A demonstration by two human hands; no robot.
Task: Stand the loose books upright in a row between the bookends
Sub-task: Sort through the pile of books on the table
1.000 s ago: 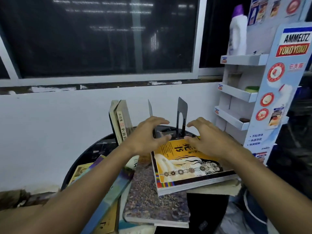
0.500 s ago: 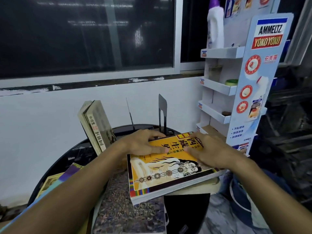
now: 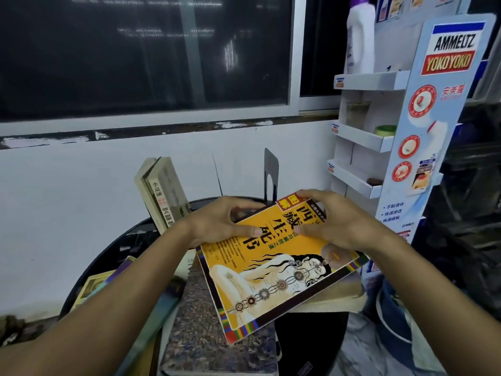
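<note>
Yellow book (image 3: 273, 270) lies askew atop a pile of flat books on the round black surface (image 3: 108, 256). The left hand (image 3: 217, 226) grips its far-left edge and the right hand (image 3: 344, 226) curls over its far corner. Two books (image 3: 162, 194) lean upright far left, near a black bookend (image 3: 271, 169).

We saw the yellow book (image 3: 271, 270) with its black Chinese title and drawn seated figure, its far edge raised and gripped by the left hand (image 3: 217, 223) and the right hand (image 3: 344, 223). Its near end rested on a mottled grey book (image 3: 217, 337) lying flat, with a cream book (image 3: 339, 299) beneath on the right. Behind, two pale books (image 3: 162, 191) stood leaning, and to their right stood a thin bookend (image 3: 218, 175) seen edge-on, then a black bookend (image 3: 271, 169) upright.
</note>
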